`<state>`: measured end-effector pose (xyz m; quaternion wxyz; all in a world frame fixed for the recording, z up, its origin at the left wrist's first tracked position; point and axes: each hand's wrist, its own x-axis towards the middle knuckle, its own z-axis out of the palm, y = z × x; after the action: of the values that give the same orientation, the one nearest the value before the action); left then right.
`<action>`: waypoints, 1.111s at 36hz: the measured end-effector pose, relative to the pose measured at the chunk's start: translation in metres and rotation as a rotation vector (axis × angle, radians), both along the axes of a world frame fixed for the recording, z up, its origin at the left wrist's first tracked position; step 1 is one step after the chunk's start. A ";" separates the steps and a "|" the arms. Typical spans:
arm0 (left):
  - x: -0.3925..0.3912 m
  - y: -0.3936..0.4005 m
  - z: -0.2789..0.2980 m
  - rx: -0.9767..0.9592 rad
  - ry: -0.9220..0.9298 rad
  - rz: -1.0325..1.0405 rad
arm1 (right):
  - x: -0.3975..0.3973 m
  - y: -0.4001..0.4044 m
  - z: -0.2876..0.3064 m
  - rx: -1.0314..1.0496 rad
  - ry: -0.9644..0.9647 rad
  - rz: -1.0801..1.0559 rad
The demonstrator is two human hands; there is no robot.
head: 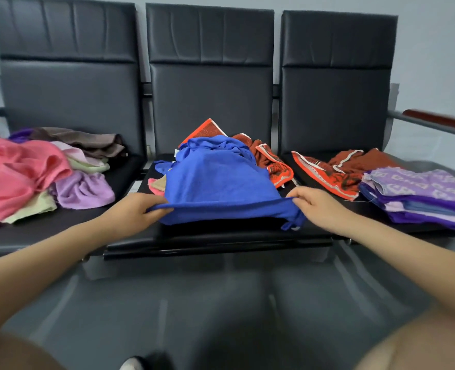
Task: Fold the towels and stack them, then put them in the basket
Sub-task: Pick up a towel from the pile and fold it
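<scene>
A blue towel (215,180) lies heaped on the middle seat of a black three-seat bench (210,92). My left hand (138,209) pinches its near edge at the left corner. My right hand (314,201) pinches the same edge at the right corner, and the edge is stretched between them just above the seat front. Orange-red patterned towels (274,161) lie crumpled behind and right of the blue one. A folded stack of purple towels (418,196) sits on the right seat. No basket is in view.
A loose pile of pink, lilac, pale green and brown towels (34,172) covers the left seat. More orange-red cloth (335,169) lies on the right seat by the stack. A wood-topped armrest (440,120) juts out at the right. Grey floor lies below.
</scene>
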<state>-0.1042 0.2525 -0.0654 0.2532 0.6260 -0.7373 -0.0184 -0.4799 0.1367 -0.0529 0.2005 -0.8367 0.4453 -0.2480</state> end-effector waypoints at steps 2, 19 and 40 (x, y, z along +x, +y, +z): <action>0.002 0.006 -0.004 0.046 0.009 -0.018 | -0.003 0.006 -0.006 0.053 0.067 0.056; 0.014 0.025 -0.029 0.216 -0.066 0.052 | -0.024 0.002 -0.020 -0.049 0.621 0.162; -0.004 -0.053 -0.006 -0.097 0.818 0.309 | 0.009 -0.083 -0.007 0.441 -0.795 -0.329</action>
<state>-0.1087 0.1990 -0.0713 0.5531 0.6577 -0.4740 -0.1918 -0.4710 0.0542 -0.0596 0.4860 -0.5331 0.5024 -0.4767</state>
